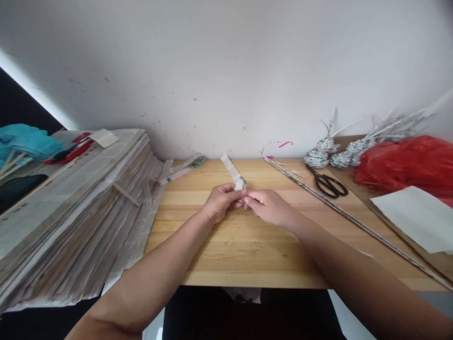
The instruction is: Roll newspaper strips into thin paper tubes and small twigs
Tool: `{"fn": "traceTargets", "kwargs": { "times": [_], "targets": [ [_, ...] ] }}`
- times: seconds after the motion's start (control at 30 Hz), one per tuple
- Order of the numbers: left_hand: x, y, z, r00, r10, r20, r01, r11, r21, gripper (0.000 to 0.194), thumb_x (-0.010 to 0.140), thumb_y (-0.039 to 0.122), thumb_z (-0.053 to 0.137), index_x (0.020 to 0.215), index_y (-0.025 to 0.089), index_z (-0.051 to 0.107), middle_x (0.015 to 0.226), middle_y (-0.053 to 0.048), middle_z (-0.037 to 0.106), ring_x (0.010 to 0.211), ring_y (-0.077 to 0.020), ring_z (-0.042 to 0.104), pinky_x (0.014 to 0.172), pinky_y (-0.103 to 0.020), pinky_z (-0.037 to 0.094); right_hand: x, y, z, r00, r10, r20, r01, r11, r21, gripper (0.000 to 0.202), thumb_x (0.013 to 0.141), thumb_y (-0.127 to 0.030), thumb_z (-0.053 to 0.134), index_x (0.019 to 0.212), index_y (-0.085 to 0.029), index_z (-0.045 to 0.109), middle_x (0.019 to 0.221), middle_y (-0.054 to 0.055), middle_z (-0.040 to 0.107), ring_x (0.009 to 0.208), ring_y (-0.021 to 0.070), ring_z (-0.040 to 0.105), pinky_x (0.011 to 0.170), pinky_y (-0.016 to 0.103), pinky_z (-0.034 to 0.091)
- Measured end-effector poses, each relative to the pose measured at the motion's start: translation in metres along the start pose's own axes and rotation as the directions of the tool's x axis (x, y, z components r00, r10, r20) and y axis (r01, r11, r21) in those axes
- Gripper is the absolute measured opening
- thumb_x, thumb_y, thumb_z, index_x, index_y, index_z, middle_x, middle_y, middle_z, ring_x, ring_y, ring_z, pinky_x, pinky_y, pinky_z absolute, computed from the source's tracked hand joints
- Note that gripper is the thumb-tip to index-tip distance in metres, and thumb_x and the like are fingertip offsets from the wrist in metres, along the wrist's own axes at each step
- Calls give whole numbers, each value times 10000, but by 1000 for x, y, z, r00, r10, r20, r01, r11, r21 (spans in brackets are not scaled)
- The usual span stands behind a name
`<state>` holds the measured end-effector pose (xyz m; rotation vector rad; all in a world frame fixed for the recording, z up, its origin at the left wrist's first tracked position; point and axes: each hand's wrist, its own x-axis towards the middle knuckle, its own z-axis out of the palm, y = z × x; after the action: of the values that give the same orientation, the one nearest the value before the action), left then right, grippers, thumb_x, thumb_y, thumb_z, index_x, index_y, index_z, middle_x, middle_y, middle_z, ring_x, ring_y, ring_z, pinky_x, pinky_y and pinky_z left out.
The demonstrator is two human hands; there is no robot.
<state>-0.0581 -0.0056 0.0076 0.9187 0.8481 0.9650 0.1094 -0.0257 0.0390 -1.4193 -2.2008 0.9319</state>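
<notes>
A narrow strip of printed newspaper stands up from between my hands, bent near its lower end. My left hand is closed on that lower end, thumb on top. The fingertips of my right hand are pinched together at the same end, meeting the left fingertips; the bit of paper between them is mostly hidden. Both hands are just above the middle of the wooden table. Long thin rolled paper sticks lie slantwise to the right of my right hand.
On the left stands a tall stack of newspapers with a red-and-black tool on top. Loose paper strips lie beside it. At right are black-handled scissors, woven paper figures, a red plastic bag and white paper.
</notes>
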Motion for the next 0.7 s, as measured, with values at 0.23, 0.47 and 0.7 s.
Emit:
{"fn": "traceTargets", "kwargs": {
  "times": [0.23,0.47,0.7],
  "targets": [
    [1,-2,-1,1000,-3,-9,3,1000,-4,291,608,294,829,696,102,628,612,-25,643,499,-78,581,510,-184,437,3,4,-4,944,181,277,-264,916,301,392,946,-438,351,825,-164,604,560,-16,502,442,109,485,453,240,338],
    [2,0,0,994,-23,-106,19,999,-36,280,580,257,841,696,98,643,592,-19,633,498,-66,565,482,-162,427,-2,-1,3,978,-174,-112,151,970,-192,291,937,-349,441,835,-185,659,703,26,645,591,123,529,574,259,312],
    [1,0,0,998,-13,-59,11,999,-43,273,598,271,832,687,104,635,604,-24,641,509,-75,576,518,-180,449,2,3,-1,973,134,190,-176,958,226,418,965,-414,335,792,-152,612,560,9,574,455,103,520,502,233,397]
  ]
}}
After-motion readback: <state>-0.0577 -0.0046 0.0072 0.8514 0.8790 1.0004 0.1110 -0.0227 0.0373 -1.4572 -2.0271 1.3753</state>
